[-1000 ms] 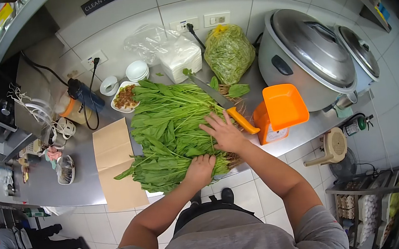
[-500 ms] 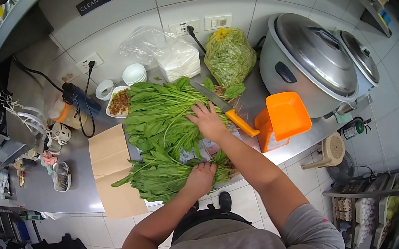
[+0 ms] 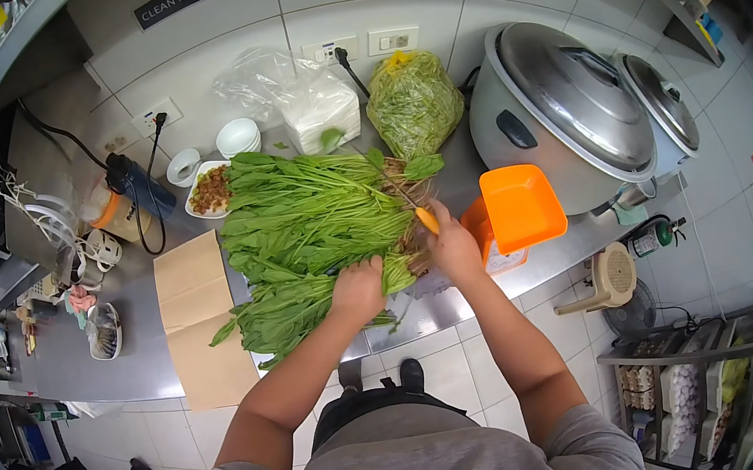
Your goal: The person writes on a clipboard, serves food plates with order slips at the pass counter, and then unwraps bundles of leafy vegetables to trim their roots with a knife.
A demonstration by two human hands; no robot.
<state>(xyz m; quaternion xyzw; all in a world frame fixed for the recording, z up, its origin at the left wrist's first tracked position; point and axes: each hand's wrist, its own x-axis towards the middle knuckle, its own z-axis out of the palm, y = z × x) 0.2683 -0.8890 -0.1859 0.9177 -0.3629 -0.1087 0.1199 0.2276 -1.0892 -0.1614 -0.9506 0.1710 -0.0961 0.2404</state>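
A large heap of leafy greens (image 3: 298,212) lies across the metal counter, leaves to the left and rooted stem ends to the right. My left hand (image 3: 360,291) is closed over the stems of the nearer bunch, pressing it down. In my right hand (image 3: 454,249) is a kitchen knife (image 3: 427,220), gripped by its orange handle. Its blade is seen almost edge-on over the root ends, pointing away from me. Brownish roots (image 3: 418,253) lie between the two hands. Part of the surface under the bunch is hidden by leaves.
Right of my right hand stand orange plastic containers (image 3: 524,207), with a big lidded cooker (image 3: 558,109) behind. At the back are a bag of greens (image 3: 415,103), a plastic-wrapped white stack (image 3: 319,115), white bowls (image 3: 238,137) and a dish of brown bits (image 3: 209,192). Brown cardboard (image 3: 203,317) lies left.
My right hand has left the heap's stems and taken up the knife that lay on top. My left hand has shifted up and slightly left along the near bunch.
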